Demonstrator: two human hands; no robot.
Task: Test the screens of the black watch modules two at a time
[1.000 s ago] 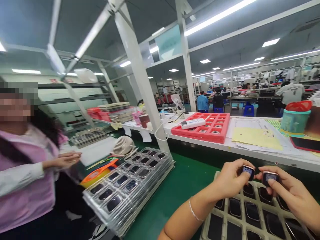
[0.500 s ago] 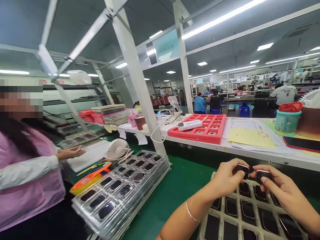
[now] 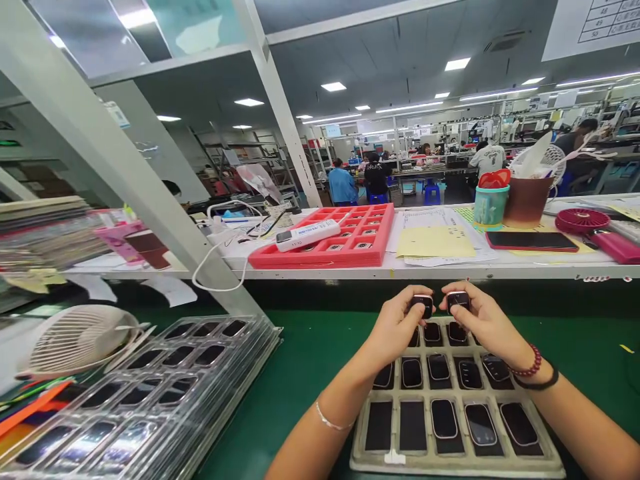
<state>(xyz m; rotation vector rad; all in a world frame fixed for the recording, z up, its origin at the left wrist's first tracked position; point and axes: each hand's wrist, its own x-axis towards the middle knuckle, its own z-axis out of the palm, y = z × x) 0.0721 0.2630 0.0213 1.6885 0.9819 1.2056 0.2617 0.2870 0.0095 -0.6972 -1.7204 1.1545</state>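
Above the far edge of a beige tray [image 3: 395, 459], my left hand [image 3: 400, 323] pinches a smartwatch body [image 3: 423, 305] with a dark screen. My right hand [image 3: 477, 310] grips a second watch body [image 3: 457, 301], thumb laid on its screen. The two watches are held close together, a small gap between them. Below, the tray's compartments hold several dark-screened watch bodies, such as one at the front [image 3: 444, 419]. Two front-left compartments show only dark padding [image 3: 413, 427]. Part of the tray's far row is hidden by my hands.
Stacked clear plastic trays [image 3: 220, 373] of dark screens stand left, near a white fan [image 3: 80, 340]. A shelf [image 3: 320, 273] behind bears a red foam tray [image 3: 320, 257], papers [image 3: 435, 241], a phone [image 3: 533, 241] and a teal cup [image 3: 491, 207]. A white post [image 3: 125, 167] rises left.
My view has swung right, so the person in pink at the left is out of sight. Both hands still hold their watches above the tray.
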